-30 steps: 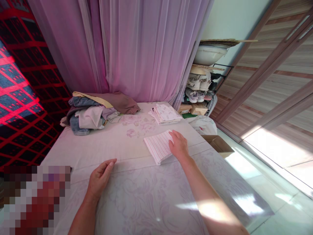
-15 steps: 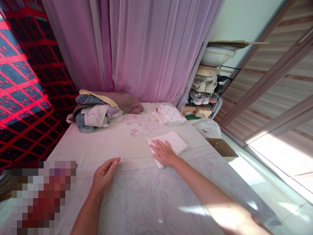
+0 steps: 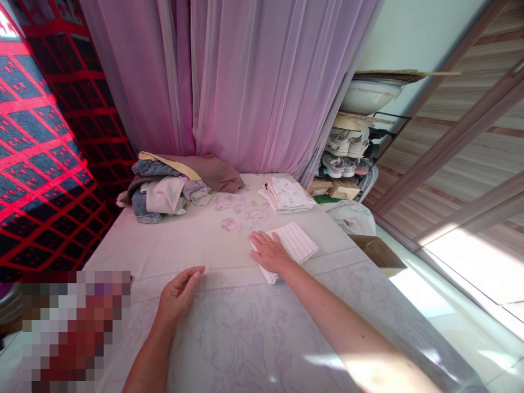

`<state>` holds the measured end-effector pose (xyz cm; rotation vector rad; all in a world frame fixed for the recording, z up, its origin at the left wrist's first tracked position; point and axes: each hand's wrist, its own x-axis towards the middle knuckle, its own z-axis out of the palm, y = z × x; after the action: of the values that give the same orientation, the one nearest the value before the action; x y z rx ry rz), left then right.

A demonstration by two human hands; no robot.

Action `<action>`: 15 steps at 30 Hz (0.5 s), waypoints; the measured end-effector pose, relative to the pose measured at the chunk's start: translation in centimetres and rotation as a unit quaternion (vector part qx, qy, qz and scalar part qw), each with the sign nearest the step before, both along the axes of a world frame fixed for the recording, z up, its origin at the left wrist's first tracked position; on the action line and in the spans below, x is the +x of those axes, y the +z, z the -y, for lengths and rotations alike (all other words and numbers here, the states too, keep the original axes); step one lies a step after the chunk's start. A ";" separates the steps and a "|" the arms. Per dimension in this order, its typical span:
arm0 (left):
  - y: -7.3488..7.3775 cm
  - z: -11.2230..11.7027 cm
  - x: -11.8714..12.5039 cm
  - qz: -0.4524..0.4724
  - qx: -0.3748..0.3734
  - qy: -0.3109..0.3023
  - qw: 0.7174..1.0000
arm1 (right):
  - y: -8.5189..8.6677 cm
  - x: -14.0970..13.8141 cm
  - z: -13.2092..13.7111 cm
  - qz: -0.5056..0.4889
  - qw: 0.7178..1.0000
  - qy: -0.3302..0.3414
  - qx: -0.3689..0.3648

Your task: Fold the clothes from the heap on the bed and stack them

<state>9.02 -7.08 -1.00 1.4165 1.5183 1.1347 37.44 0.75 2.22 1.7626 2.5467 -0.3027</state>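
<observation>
A folded white cloth with thin pink stripes lies on the bed sheet. My right hand rests flat on the cloth's left half, fingers stretched out. My left hand lies on the sheet nearer to me, fingers loosely extended and holding nothing. A stack of folded floral cloths sits further back, beyond the striped one.
A heap of unfolded clothes lies at the back left of the bed. Pink curtains hang behind it. A shoe rack, a cardboard box and a white bag stand on the floor at the right.
My right hand slid from the right side of the striped cloth to its left half, smoothing it. My left hand stayed in place. The view shifted slightly.
</observation>
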 end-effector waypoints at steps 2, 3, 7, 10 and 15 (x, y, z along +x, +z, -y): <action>0.0 0.0 0.0 -0.004 -0.003 0.002 1.000 | 0.4 0.0 0.2 -0.005 1.000 -0.003 -0.011; 0.0 -0.1 0.0 -0.006 -0.002 0.002 1.000 | 0.7 0.0 0.4 -0.008 1.000 -0.006 -0.017; 0.1 -0.1 0.0 -0.013 0.004 0.004 1.000 | 1.4 0.3 2.3 -0.027 1.000 0.006 -0.015; 0.2 -0.1 0.1 -0.018 0.003 0.005 1.000 | 0.8 0.7 3.9 -0.027 0.999 0.021 -0.003; 0.3 -0.1 0.1 -0.026 0.006 0.002 1.000 | -0.6 0.6 5.1 -0.030 0.999 0.008 0.044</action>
<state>9.10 -6.96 -0.65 1.4615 1.5528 1.1203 38.00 -4.33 1.63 1.7881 2.6542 -0.2504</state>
